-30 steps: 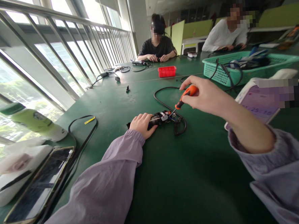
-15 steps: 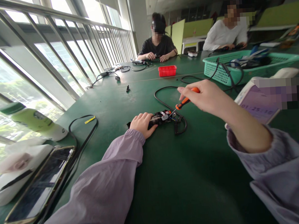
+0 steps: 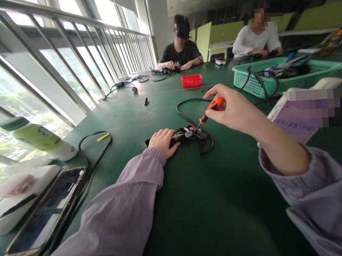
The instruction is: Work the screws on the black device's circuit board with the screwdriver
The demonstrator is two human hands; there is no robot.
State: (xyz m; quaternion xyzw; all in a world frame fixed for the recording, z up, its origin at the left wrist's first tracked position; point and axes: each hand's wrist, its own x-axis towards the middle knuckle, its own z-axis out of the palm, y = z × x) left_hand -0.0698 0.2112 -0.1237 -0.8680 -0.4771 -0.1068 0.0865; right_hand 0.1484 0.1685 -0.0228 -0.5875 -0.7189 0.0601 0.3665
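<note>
My left hand [image 3: 164,143] is closed over one end of a dark elongated device [image 3: 184,135] with exposed inner parts and wires, pressing it to the green table. In my right hand [image 3: 230,107] is an orange-and-black screwdriver [image 3: 214,105], gripped by its handle between thumb and fingers, with the index finger lifted off. The thin shaft slants down to the left, its tip at the device's right end among small wires; whether it sits in a screw is too small to tell. A black cable [image 3: 183,102] loops from that end.
Behind my right hand stand a green basket [image 3: 252,85] of cables and a propped purple screen [image 3: 296,118]. Farther back is a red bin [image 3: 191,81]; a small black part [image 3: 146,101] lies mid-table. On the left are a phone [image 3: 48,212] and a bottle [image 3: 41,138]. Two people sit opposite.
My right fingers have opened and shifted around the screwdriver handle, the index finger rising. The handle now stands slightly steeper. My left hand and the device have stayed put.
</note>
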